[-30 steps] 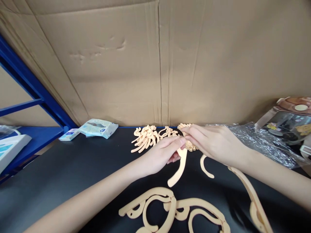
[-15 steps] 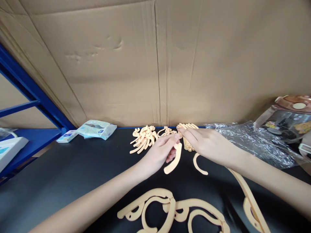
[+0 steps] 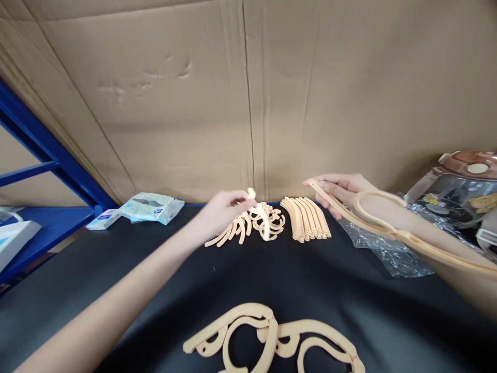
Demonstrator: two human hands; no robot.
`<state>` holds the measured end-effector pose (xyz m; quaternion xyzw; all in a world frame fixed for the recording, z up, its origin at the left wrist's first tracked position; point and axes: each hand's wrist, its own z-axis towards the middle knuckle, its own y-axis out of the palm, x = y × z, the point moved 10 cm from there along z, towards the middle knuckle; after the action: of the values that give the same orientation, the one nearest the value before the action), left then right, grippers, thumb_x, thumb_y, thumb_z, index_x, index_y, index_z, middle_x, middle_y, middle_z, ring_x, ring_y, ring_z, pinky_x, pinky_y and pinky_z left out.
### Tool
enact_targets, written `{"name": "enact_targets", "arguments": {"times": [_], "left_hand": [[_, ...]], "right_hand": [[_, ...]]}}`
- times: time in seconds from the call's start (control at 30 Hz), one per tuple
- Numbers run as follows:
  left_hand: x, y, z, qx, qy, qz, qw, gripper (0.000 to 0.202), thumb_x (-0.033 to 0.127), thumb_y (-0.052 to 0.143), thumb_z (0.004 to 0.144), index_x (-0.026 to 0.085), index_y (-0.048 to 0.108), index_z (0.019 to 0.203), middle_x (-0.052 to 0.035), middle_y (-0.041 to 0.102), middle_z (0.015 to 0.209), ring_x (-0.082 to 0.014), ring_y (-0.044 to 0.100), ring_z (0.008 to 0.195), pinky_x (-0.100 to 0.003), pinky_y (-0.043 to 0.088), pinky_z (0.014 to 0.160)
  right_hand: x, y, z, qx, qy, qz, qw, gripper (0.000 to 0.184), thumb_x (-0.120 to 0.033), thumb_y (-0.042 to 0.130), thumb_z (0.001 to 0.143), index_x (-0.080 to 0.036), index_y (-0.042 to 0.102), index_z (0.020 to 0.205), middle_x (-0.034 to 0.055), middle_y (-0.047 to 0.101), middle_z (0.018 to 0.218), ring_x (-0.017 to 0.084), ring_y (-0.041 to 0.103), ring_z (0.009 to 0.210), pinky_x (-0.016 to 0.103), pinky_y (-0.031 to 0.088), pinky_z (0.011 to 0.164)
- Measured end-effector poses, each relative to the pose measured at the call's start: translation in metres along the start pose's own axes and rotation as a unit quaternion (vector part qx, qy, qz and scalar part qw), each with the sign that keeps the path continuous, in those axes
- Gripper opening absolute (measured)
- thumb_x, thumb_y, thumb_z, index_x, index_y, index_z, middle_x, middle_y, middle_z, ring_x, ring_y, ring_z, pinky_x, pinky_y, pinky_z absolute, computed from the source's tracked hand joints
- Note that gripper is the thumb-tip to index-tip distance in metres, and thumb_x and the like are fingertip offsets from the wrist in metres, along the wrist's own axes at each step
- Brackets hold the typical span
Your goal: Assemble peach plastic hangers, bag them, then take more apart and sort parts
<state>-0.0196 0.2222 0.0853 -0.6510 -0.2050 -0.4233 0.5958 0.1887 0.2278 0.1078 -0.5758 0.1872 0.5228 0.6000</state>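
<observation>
My left hand [image 3: 223, 211] is closed in a pinch on a small curved beige piece [image 3: 265, 226], slightly blurred, above a loose pile of hook-shaped pieces [image 3: 276, 226] and curved strips [image 3: 227, 234]. My right hand [image 3: 344, 187] grips one end of a beige folding hanger [image 3: 361, 221]. Its long arm slants down across my right forearm, and its open hook curls up over the wrist. To the left of my right hand lies a neat stack of beige hanger arms [image 3: 306, 220]. Two folded hangers [image 3: 248, 311] [image 3: 316, 326] overlap at the near edge of the view.
Crumpled clear plastic [image 3: 404, 254] lies under my right forearm, with a clear jug with a brown lid [image 3: 466, 181] behind it. A light-blue packet [image 3: 151, 207] and a small box [image 3: 103, 219] stand at the back left. A blue metal frame [image 3: 73, 176] borders the black table [image 3: 155, 290].
My hands have moved apart. The left went left and up with the curved piece; the right moved right and now holds up a hanger. The loose hook between them is gone from the table.
</observation>
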Motion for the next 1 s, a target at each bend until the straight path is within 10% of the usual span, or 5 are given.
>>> {"name": "enact_targets", "arguments": {"times": [0.17, 0.5, 0.73, 0.93, 1.0], "left_hand": [[-0.052, -0.045, 0.019, 0.03, -0.067, 0.02, 0.997, 0.033, 0.045, 0.074, 0.064, 0.016, 0.066, 0.077, -0.0032, 0.068, 0.075, -0.0204, 0.061, 0.075, -0.026, 0.041, 0.068], [-0.074, -0.041, 0.026, 0.05, -0.079, 0.012, 0.996, 0.03, 0.044, 0.071, 0.067, 0.018, 0.075, 0.081, -0.0041, 0.075, 0.086, -0.0264, 0.065, 0.093, -0.03, 0.045, 0.081], [-0.08, -0.05, 0.019, 0.186, -0.081, -0.008, 0.979, 0.033, 0.043, 0.069, 0.072, 0.016, 0.069, 0.091, -0.0083, 0.069, 0.095, -0.0313, 0.056, 0.106, -0.035, 0.043, 0.084], [-0.023, 0.041, 0.002, 0.013, -0.065, -0.186, 0.98, 0.071, 0.067, 0.025, 0.092, 0.012, 0.07, 0.092, -0.0141, 0.068, 0.096, -0.0247, 0.065, 0.088, -0.033, 0.051, 0.072], [-0.008, 0.087, -0.014, -0.135, -0.123, -0.38, 0.907, 0.065, 0.064, 0.031, 0.093, 0.011, 0.069, 0.097, -0.0145, 0.067, 0.096, -0.0209, 0.065, 0.078, -0.029, 0.052, 0.063]], "right_hand": [[0.01, -0.015, 0.005, 0.038, 0.053, 0.119, 0.991, 0.037, -0.043, 0.054, 0.09, -0.013, 0.065, 0.109, -0.0034, 0.048, 0.063, 0.006, 0.037, 0.041, 0.025, 0.032, 0.04], [0.028, -0.008, -0.003, 0.076, 0.168, 0.281, 0.942, 0.016, -0.02, 0.054, 0.091, -0.012, 0.066, 0.098, -0.0045, 0.046, 0.06, 0.004, 0.037, 0.043, 0.017, 0.034, 0.038], [0.036, -0.021, -0.004, 0.175, 0.167, 0.378, 0.893, 0.014, -0.011, 0.046, 0.09, -0.014, 0.058, 0.085, -0.0037, 0.047, 0.063, 0.004, 0.046, 0.046, 0.013, 0.039, 0.039], [0.038, -0.024, -0.014, 0.261, 0.091, 0.394, 0.877, 0.015, -0.013, 0.055, 0.084, -0.021, 0.049, 0.073, 0.004, 0.066, 0.089, 0.014, 0.066, 0.095, 0.024, 0.055, 0.085], [0.032, -0.017, -0.015, 0.251, 0.06, 0.378, 0.889, 0.015, -0.015, 0.06, 0.082, -0.022, 0.049, 0.074, 0.0032, 0.069, 0.093, 0.016, 0.065, 0.102, 0.03, 0.053, 0.094]]}}
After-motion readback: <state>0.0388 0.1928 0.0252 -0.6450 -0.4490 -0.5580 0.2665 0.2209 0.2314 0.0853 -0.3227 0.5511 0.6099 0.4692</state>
